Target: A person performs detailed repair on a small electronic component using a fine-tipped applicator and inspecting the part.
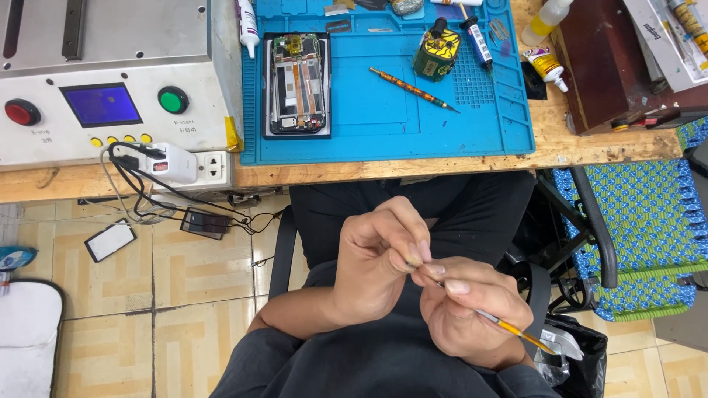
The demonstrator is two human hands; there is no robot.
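While the person sits back from the desk (590, 147), both hands meet low over the lap, near the middle of the view. The left hand (376, 258) is curled, thumb and forefinger pinched together on something too small to make out. The right hand (472, 309) touches it fingertip to fingertip, and its grip is closed around a thin brush (509, 329) with an orange handle and metal ferrule, whose handle end sticks out to the lower right. The brush tip is hidden where the fingers meet.

Farther off on the desk lies a blue work mat (383, 110). On its left part rests an opened phone (297, 83) with its inner parts showing, and to the right of that a slim orange-patterned tool (413, 89) lies slanted. A small yellow-and-black bottle (436, 54) stands at the far side of the mat. Left of the mat sits a grey machine (110, 74) with a red button, a green button and a blue screen.
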